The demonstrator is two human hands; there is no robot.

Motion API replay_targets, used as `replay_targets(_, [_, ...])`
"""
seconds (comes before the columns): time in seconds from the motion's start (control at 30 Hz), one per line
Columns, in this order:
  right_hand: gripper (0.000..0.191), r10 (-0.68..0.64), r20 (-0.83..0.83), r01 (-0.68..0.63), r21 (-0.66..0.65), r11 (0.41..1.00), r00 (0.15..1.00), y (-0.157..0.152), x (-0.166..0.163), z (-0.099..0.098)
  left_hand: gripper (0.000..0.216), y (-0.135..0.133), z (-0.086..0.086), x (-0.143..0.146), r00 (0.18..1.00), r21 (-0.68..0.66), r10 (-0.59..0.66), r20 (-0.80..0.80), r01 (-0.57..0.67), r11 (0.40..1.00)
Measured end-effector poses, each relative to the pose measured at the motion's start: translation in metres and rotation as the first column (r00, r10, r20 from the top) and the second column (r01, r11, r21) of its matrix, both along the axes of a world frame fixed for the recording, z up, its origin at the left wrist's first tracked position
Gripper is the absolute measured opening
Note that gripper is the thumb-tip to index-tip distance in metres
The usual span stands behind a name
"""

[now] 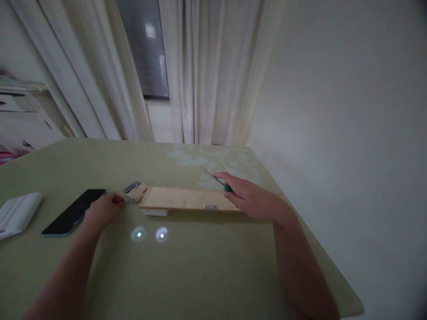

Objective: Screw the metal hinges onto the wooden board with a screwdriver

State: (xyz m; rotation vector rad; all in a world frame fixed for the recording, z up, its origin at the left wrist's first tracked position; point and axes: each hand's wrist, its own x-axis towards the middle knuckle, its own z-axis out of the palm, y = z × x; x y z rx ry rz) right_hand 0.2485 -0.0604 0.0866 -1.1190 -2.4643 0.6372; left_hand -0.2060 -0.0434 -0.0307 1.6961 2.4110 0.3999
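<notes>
My right hand (248,195) is closed around a screwdriver (228,188) with a green handle. Its thin metal shaft points up and left, above the far edge of a long wooden board (180,198). A small metal plate (211,208) sits at the board's near edge. Under the left end, a white block (155,213) props the board up. My left hand (105,210) has its fingers pinched together left of the board, beside a small light-brown piece (137,193) and a small metal item (131,187). What those fingers hold is too small to name.
A black-screened phone (73,214) lies by my left wrist. Farther left is a white soft-looking packet (20,213). The greenish table (187,275) meets a wall on the right. Curtains (220,71) hang behind it, and a white cabinet (28,120) stands at the far left.
</notes>
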Motion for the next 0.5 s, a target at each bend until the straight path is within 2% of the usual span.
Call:
replay_targets(0.03, [0.052, -0.004, 0.04, 0.003, 0.028, 1.0, 0.999, 0.001, 0.002, -0.002, 0.022, -0.001, 0.0, 0.0, 1.0, -0.035, 0.02, -0.004, -0.02, 0.999])
replay_targets(0.1, [0.045, -0.106, 0.111, 0.097, 0.087, 0.992, 0.988, 0.003, 0.005, -0.005, 0.023, -0.002, 0.001, -0.003, 0.999, -0.089, 0.042, -0.005, -0.043, 0.995])
replay_targets(0.2, [0.021, -0.284, 0.173, 0.261, 0.147, 0.954, 0.943, 0.007, 0.007, -0.004, 0.024, -0.002, 0.001, -0.007, 0.999, -0.092, 0.05, -0.015, -0.051, 0.994])
replay_targets(0.27, [0.008, -0.303, 0.164, 0.278, 0.159, 0.947, 0.939, 0.007, 0.009, 0.0, 0.023, -0.002, 0.004, -0.008, 0.994, -0.112, 0.096, -0.052, -0.102, 0.989])
replay_targets(0.33, [0.004, -0.274, 0.128, 0.252, 0.165, 0.954, 0.953, 0.006, 0.01, 0.006, 0.026, -0.003, 0.01, -0.005, 0.984, -0.105, 0.139, -0.11, -0.15, 0.983])
replay_targets(0.43, [0.005, -0.294, 0.082, 0.274, 0.19, 0.943, 0.952, 0.0, 0.011, 0.014, 0.039, -0.004, 0.029, 0.014, 0.976, 0.033, 0.163, -0.147, -0.159, 0.987])
replay_targets(0.5, [0.014, -0.365, 0.077, 0.341, 0.221, 0.914, 0.928, -0.003, 0.01, 0.017, 0.043, -0.002, 0.047, 0.04, 0.998, 0.157, 0.055, -0.027, -0.05, 0.986])
